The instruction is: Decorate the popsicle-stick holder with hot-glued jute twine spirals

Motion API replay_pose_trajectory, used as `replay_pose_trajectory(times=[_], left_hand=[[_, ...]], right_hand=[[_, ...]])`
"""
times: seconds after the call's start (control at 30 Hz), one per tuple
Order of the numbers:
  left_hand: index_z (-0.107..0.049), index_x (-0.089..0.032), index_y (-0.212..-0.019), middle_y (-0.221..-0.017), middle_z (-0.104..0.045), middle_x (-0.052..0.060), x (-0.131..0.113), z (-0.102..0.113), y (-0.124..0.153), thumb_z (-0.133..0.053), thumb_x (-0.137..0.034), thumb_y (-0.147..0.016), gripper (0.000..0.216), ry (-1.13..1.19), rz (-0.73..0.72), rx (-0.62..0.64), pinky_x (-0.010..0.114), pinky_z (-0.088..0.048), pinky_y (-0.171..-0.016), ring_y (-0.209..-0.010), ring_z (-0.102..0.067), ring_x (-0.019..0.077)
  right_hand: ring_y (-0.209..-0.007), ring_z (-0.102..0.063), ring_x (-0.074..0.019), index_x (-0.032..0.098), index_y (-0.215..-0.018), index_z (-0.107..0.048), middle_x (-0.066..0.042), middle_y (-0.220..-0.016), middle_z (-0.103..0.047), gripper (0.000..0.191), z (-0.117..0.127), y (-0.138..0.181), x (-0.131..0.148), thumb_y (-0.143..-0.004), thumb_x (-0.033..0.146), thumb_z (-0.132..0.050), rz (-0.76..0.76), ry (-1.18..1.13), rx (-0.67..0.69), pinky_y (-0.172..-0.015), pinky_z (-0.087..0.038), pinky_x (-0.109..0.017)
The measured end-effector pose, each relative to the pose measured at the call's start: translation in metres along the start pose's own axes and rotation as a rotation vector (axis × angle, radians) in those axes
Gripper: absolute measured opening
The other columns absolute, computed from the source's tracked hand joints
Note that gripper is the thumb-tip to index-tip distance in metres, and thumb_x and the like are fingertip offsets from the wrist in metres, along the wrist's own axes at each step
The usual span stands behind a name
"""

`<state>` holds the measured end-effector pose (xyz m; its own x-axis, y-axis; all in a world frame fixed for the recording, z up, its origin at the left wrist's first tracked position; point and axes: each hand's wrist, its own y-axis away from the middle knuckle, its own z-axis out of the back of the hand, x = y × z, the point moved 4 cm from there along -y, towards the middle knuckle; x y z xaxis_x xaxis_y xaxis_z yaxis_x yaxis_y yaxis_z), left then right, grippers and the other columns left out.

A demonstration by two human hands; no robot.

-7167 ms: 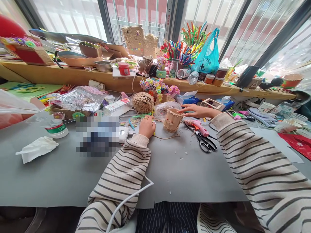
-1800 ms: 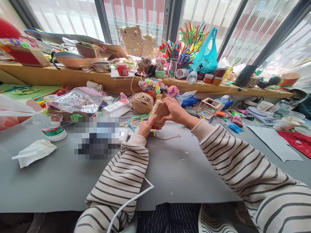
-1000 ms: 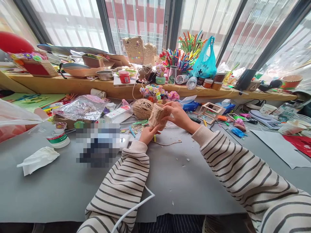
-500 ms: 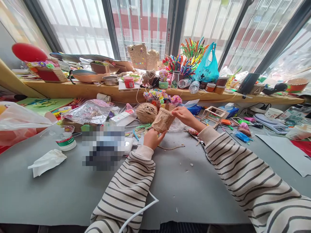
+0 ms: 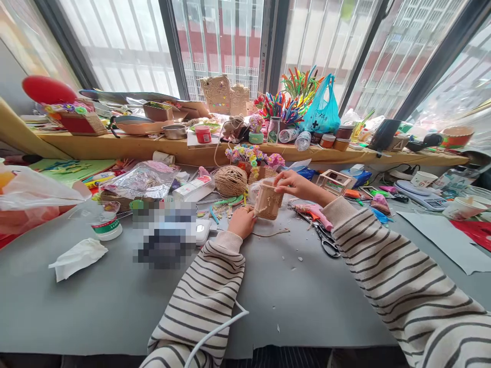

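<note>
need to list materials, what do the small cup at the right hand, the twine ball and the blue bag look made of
Small cup: wood or card, hard to tell; matt tan with upright strip-like lines. Twine ball: likely jute or another plant fibre, dull brown with coarse strands. Blue bag: probably thin plastic, slightly translucent, with creases and pulled-up handles.

We face tall, dark-framed glass windows, bright with daylight, above a long tan ledge and flat grey tabletop.

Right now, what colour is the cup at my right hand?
The cup is light brown, seen best in the head view, the only one.
</note>
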<state>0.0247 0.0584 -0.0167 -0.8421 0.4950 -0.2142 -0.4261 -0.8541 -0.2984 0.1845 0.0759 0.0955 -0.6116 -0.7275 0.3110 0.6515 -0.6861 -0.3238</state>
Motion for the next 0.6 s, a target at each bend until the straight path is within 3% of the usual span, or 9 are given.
replay_pose_trajectory(times=[0.1,0.23,0.4,0.5,0.6], left_hand=[[-0.06,-0.017,-0.096,-0.104,-0.058,0.01,0.005,-0.003,-0.002,-0.044,-0.016,-0.08,0.022,-0.016,0.029,0.002,0.036,-0.039,-0.088,-0.099,-0.052,0.0204],[-0.052,-0.016,-0.104,-0.109,-0.054,0.008,0.009,-0.003,-0.006,-0.045,-0.029,-0.082,0.026,-0.032,0.058,0.019,0.039,-0.044,-0.081,-0.094,-0.053,0.0175],[-0.05,-0.016,-0.107,-0.11,-0.052,0.008,0.01,-0.002,-0.009,-0.045,-0.029,-0.082,0.028,-0.076,0.079,0.029,0.038,-0.046,-0.078,-0.093,-0.054,0.0173],[-0.05,-0.016,-0.107,-0.11,-0.052,0.008,0.009,-0.001,-0.009,-0.046,-0.029,-0.082,0.028,-0.105,0.09,0.031,0.038,-0.046,-0.078,-0.093,-0.054,0.0174],[-0.05,-0.016,-0.108,-0.11,-0.052,0.008,0.009,0.0,-0.01,-0.046,-0.029,-0.082,0.029,-0.129,0.101,0.032,0.038,-0.046,-0.078,-0.093,-0.054,0.0176]], right_hand=[[-0.094,-0.048,-0.0209,0.019,-0.073,-0.068,-0.009,-0.103,-0.057,0.03,-0.006,0.017,-0.002,-0.078,0.041,-0.049,0.009,0.061,0.048,-0.088,-0.03,-0.043],[-0.1,-0.046,-0.0226,0.022,-0.081,-0.069,-0.009,-0.111,-0.054,0.019,-0.007,0.031,-0.005,-0.075,0.033,-0.055,-0.025,0.116,0.118,-0.089,-0.031,-0.044],[-0.106,-0.045,-0.0215,0.025,-0.086,-0.068,-0.005,-0.118,-0.052,0.016,0.001,0.031,0.0,-0.073,0.025,-0.059,-0.085,0.165,0.161,-0.093,-0.029,-0.04],[-0.105,-0.046,-0.0208,0.023,-0.084,-0.069,-0.006,-0.113,-0.055,0.02,-0.002,0.024,0.01,-0.076,0.034,-0.054,-0.153,0.206,0.132,-0.092,-0.031,-0.037],[-0.106,-0.042,-0.0296,0.017,-0.073,-0.07,-0.013,-0.112,-0.053,0.04,-0.013,0.016,0.02,-0.079,0.047,-0.043,-0.286,0.276,0.037,-0.083,-0.036,-0.042]])
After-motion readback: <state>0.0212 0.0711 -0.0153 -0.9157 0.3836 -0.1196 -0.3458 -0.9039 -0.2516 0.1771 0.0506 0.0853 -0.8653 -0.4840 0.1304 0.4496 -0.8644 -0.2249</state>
